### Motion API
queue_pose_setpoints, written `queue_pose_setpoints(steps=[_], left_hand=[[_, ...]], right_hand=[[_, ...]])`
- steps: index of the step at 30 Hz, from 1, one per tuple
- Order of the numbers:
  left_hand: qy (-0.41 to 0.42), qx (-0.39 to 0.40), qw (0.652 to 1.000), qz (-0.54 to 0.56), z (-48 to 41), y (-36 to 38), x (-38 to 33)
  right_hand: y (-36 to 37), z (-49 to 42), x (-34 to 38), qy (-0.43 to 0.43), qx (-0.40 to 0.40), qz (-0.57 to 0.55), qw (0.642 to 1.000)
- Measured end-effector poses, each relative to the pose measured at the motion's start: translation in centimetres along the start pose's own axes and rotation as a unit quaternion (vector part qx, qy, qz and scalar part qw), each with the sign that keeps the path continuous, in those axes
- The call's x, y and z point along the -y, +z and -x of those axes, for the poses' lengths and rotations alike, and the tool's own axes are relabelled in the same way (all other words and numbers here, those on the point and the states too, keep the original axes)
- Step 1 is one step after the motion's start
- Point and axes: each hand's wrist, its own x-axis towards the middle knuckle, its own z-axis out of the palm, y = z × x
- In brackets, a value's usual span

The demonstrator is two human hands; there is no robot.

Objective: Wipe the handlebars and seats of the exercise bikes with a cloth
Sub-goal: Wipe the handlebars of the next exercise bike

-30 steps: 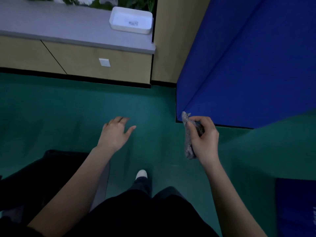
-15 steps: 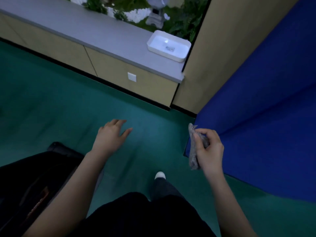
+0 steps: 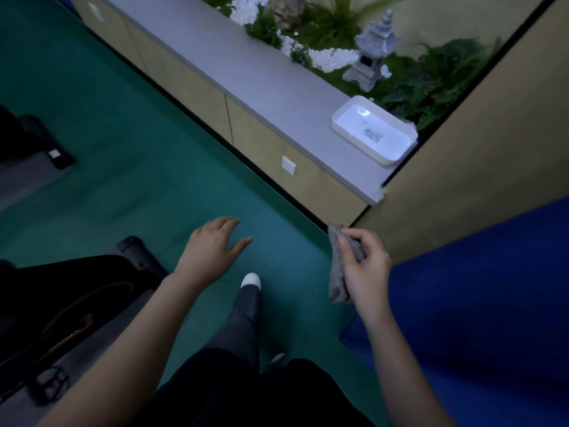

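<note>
My right hand (image 3: pixel 365 266) grips a grey cloth (image 3: pixel 338 272) that hangs down from the fingers, held in the air at the centre right. My left hand (image 3: pixel 212 246) hovers over the green floor with its fingers spread and holds nothing. The black base and pedal of an exercise bike (image 3: pixel 61 312) fill the lower left, close to my left forearm. Another dark machine base (image 3: pixel 34 140) sits at the far left edge. No handlebar or seat is in view.
A low cabinet with a grey top (image 3: pixel 246 75) runs diagonally across the back, with a white tray (image 3: pixel 374 131) at its right end. Blue mats (image 3: pixel 477 303) stand at the right. My white shoe (image 3: pixel 251 280) is stepping on the green floor (image 3: pixel 138 180).
The view has swung left and tilted; the cabinet now runs diagonally and more of the bike base shows at the lower left. Both hands keep their pose, cloth still in the right.
</note>
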Motion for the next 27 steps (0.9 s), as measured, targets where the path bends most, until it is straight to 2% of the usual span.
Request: queue_pose_setpoints(steps=[4,13,17,27], left_hand=[[-0.02,-0.004,1.0,0.007,-5.5,-0.8,1.9],[-0.045,0.006,0.999,0.023,-17.2,-4.9,6.9],[-0.076,-0.015,0.996,0.04,-19.7,-6.6,9.0],[-0.202,-0.058,0.974,0.088,-25.3,-9.7,14.2]], right_hand=[[4.5,-6.0,2.5,-0.031,0.039,-0.011,0.999],[12.0,-17.8,6.6,-0.05,0.036,0.017,0.998],[14.6,-21.5,8.1,-0.053,0.057,0.012,0.997],[24.3,-32.1,11.6,-0.09,0.191,0.019,0.977]])
